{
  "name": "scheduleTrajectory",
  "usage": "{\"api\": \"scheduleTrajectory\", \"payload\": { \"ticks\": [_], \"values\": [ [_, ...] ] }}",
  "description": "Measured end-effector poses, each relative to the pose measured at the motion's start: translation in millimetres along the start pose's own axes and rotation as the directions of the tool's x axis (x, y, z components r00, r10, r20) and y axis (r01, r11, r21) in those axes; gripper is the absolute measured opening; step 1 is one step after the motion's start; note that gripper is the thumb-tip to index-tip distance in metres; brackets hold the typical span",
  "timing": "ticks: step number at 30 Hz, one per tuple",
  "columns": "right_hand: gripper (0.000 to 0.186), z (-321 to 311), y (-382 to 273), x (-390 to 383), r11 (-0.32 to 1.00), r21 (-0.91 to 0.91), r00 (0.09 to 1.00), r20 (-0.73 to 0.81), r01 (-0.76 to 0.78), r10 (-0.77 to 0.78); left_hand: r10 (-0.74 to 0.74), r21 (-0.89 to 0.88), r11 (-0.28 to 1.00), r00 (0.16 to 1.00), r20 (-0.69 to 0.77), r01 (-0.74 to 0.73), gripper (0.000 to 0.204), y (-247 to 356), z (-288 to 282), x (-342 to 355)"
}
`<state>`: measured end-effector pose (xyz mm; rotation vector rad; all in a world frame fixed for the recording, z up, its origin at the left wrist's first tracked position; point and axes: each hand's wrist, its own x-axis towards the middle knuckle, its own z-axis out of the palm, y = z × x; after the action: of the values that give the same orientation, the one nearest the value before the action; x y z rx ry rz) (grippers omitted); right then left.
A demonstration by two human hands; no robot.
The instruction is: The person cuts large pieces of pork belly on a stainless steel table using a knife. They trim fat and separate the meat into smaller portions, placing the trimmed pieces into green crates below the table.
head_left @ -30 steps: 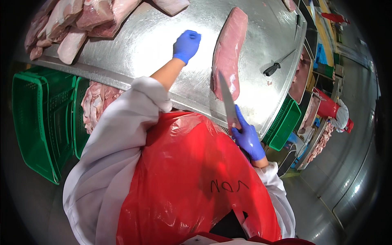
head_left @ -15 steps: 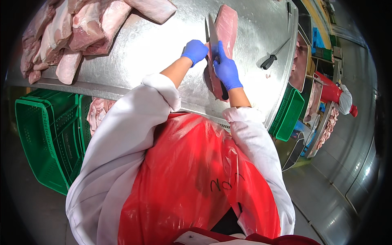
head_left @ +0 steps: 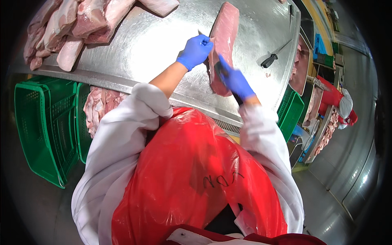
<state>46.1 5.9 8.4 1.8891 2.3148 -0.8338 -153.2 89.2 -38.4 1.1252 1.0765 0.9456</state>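
Observation:
A long, pale pink boneless pork loin (head_left: 226, 30) lies lengthwise on the steel table. My left hand (head_left: 197, 50), in a blue glove, is closed at the loin's left edge, pinching a small flap of it. My right hand (head_left: 235, 81), also gloved in blue, is over the loin's near right side, wrapped round a knife. The black end of the knife's handle (head_left: 237, 99) sticks out below that hand. Its blade is smeared by motion and mostly hidden.
Large pork cuts (head_left: 87, 20) are heaped at the far left. Another black-handled knife (head_left: 269, 61) lies to the right on the steel table (head_left: 134, 53). Green crates (head_left: 43, 130) stand at the left, with a green crate (head_left: 290, 110) at the right. A co-worker in red (head_left: 330, 96) is farther right.
My right hand has drawn the knife nearer and to the right, its blade turning away from the far end. My left hand has shifted slightly, still at the loin's left edge.

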Motion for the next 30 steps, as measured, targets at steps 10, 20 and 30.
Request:
{"api": "scheduleTrajectory", "payload": {
  "ticks": [10,20,30],
  "values": [
    [0.067,-30,-18,-47,0.971,0.236,0.954,0.298,-0.029,-0.044,0.079,-0.163,0.984,0.996,0.030,-0.073,0.015,97,-1,-104],
    [0.062,-13,68,-82,0.829,0.496,0.941,0.065,0.259,-0.333,0.116,-0.192,0.946,0.825,-0.553,-0.261,0.023,86,-201,-302],
    [0.067,21,110,-19,0.824,0.269,0.867,-0.141,0.498,-0.478,0.097,0.494,0.496,0.520,-0.849,0.714,0.046,-19,-239,-378]
  ]
}}
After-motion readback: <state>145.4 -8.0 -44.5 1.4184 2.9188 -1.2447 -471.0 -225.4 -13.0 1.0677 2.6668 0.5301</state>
